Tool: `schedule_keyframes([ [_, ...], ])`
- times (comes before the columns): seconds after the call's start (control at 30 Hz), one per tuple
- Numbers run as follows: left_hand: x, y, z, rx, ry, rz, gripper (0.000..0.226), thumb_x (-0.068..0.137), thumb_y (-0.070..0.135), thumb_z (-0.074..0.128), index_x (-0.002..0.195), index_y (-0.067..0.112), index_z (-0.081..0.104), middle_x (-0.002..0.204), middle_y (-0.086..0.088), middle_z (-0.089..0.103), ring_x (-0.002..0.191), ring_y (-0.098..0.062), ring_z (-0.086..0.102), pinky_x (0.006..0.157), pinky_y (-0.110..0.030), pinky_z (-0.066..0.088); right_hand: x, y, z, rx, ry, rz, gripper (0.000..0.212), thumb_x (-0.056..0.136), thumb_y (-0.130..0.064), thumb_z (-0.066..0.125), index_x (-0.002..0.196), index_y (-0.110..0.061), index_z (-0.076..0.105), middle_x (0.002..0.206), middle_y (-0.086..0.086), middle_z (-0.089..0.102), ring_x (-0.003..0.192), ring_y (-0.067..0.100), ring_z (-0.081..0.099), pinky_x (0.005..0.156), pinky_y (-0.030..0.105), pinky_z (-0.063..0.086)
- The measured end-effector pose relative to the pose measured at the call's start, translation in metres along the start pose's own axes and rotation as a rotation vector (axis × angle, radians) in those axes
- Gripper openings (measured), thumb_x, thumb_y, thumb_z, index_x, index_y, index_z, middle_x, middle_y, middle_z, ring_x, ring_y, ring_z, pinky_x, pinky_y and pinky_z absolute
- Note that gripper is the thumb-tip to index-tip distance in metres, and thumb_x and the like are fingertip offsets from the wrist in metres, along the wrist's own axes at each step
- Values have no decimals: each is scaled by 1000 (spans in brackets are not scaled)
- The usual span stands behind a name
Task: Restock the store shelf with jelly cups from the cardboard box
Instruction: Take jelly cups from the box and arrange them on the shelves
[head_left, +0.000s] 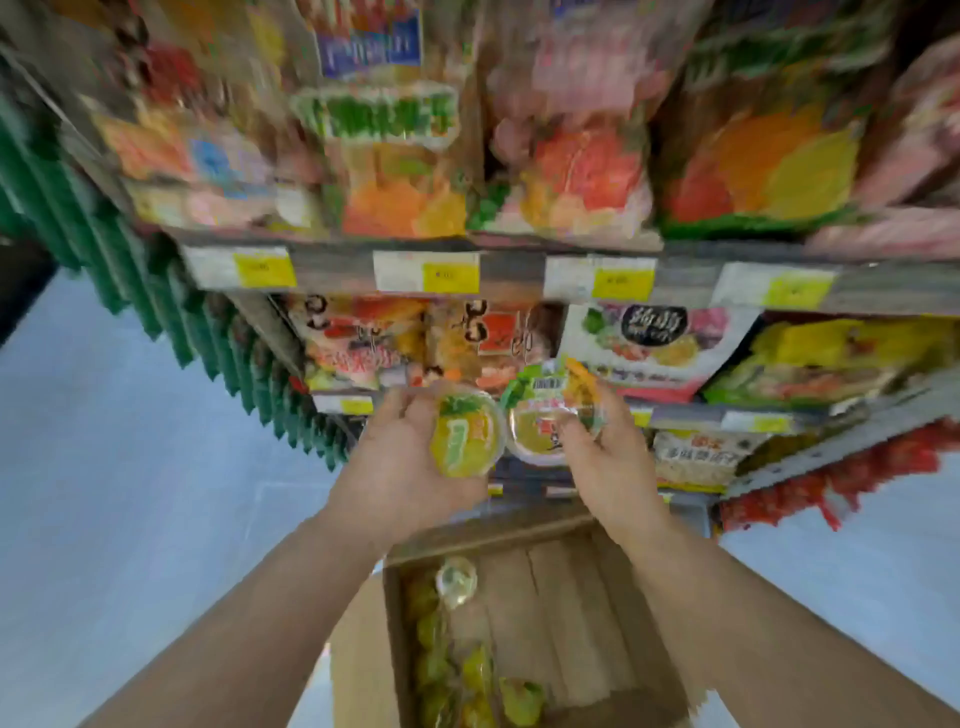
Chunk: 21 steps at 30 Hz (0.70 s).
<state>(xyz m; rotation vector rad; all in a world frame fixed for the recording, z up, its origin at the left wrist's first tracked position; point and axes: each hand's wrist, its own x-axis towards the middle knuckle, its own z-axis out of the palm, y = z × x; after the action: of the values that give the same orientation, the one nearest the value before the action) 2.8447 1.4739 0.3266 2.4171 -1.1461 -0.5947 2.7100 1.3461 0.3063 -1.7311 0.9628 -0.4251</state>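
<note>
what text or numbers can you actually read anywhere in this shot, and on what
Nothing reads cleanly; the picture is motion-blurred.
Yellow price tags: figures blurred.
White bag's black round logo: characters, illegible.
Barcode on the jelly cup in the right hand: digits too small.
Upper bags: print smeared.

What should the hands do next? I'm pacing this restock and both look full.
Probably carry both cups forward onto the shelf. The left hand holds a jelly cup and the right hand holds another cup, both raised above the cardboard box and level with a lower shelf edge.
</note>
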Motion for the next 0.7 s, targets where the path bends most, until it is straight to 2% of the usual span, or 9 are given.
schedule_keyframes([
  [0.1,-11,64,-98,11,118,111,93,63,47,77,143,27,33,135,1,34,123,-16,44,90,-19,35,-14,-100,-47,91,51,-121,40,97,-27,47,122,-52,30,129,-24,32,117,-2,33,89,16,35],
  [0.2,-33,122,-182,0,237,215,94,61,47,76,143,31,33,133,8,37,117,-6,42,83,-13,28,-35,-186,-91,165,112,-249,38,96,-31,48,123,-54,36,127,-36,35,124,-3,34,101,23,36],
  [0.3,-58,178,-250,-83,362,343,70,61,38,79,123,37,47,106,22,48,90,8,44,70,-4,31,-58,-261,-140,209,148,-332,37,94,-37,49,125,-52,36,120,-37,39,107,-13,47,79,3,39],
  [0.33,-64,195,-267,-127,396,372,61,60,36,81,111,39,48,97,26,47,82,9,46,66,-1,34,-65,-280,-154,226,163,-348,40,94,-39,49,128,-50,33,120,-37,37,102,-15,48,77,4,38],
  [0.4,-78,234,-296,-184,467,445,56,57,38,82,100,41,47,95,23,47,81,4,46,68,7,31,-79,-316,-189,258,214,-370,39,94,-40,49,130,-46,34,116,-35,42,106,-8,48,81,11,38],
  [0.47,-86,271,-316,-198,521,496,56,52,49,79,100,44,50,105,13,51,93,0,47,75,2,32,-90,-344,-223,287,272,-383,35,95,-39,48,127,-44,34,101,-34,47,93,-9,49,73,10,36],
  [0.57,-92,324,-327,-308,536,542,54,52,47,80,102,41,61,95,15,63,85,3,59,67,-8,41,-95,-367,-273,349,348,-385,47,89,-47,55,133,-37,44,122,-19,56,111,3,53,95,30,43],
  [0.6,-92,342,-328,-341,544,563,51,55,42,82,101,39,63,89,18,65,77,8,59,62,-7,42,-96,-373,-290,371,362,-388,44,86,-48,57,128,-38,50,122,-14,60,111,7,57,97,36,47],
  [0.7,-90,390,-325,-416,553,569,48,58,36,85,99,37,58,85,23,62,66,15,55,55,-6,43,-91,-387,-344,440,385,-395,8,93,-34,54,98,-38,57,99,-11,67,94,10,66,88,36,54],
])
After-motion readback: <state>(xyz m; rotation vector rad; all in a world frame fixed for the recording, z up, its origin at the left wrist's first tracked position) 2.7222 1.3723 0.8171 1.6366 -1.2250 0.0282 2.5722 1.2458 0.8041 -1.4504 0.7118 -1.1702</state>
